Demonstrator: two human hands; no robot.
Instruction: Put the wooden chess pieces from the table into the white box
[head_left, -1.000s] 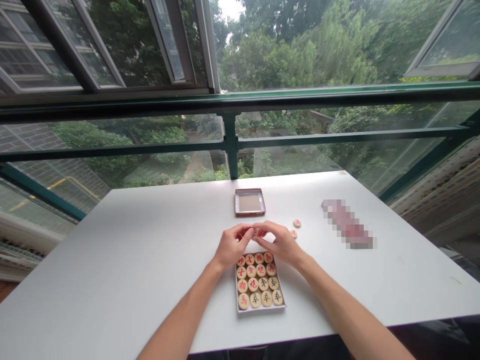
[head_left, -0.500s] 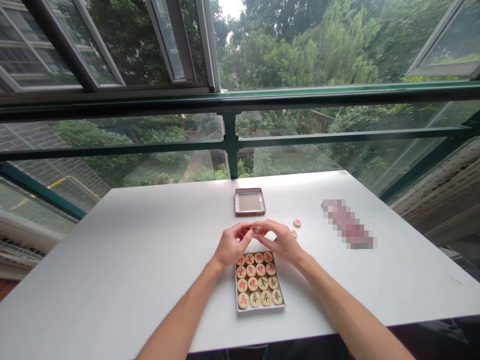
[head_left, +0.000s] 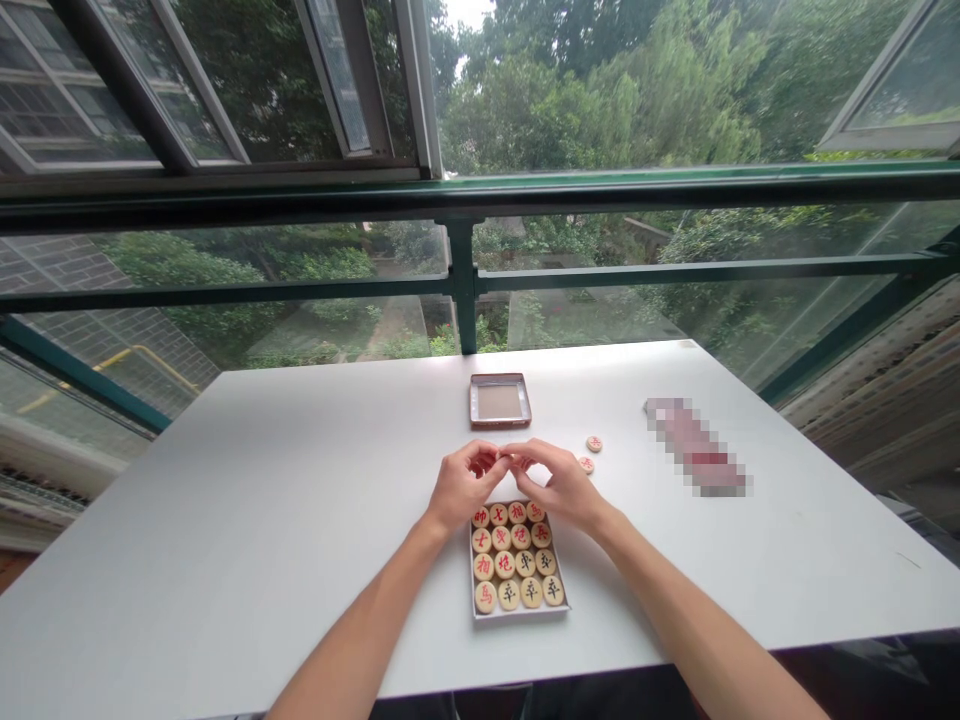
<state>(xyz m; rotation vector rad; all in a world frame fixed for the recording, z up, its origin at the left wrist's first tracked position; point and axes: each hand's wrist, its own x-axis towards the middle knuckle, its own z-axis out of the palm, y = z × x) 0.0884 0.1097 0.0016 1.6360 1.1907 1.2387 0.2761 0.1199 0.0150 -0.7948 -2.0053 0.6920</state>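
My left hand (head_left: pixel 459 488) and my right hand (head_left: pixel 564 486) meet fingertip to fingertip just beyond a shallow white box (head_left: pixel 523 613). Both are closed in a pinch around a Chinese chess piece, which the fingers now almost wholly cover. Rows of round wooden Chinese chess pieces (head_left: pixel 505 564) lie face up in the box, most with red characters and several at the near right with black ones. To the right of my right hand, two loose red-marked pieces (head_left: pixel 594 444) rest on the table, the nearer one close to my knuckles.
The box's lid (head_left: pixel 500 400), brown-edged, lies hollow side up beyond my hands on the white table (head_left: pixel 300 500). A blurred-out pinkish object (head_left: pixel 697 447) lies to the right. Past the table's far edge stands a green railing (head_left: pixel 463 290) with windows.
The fingertips have closed in over the chess piece, whose red face showed between them before. The box and the loose pieces stay where they were.
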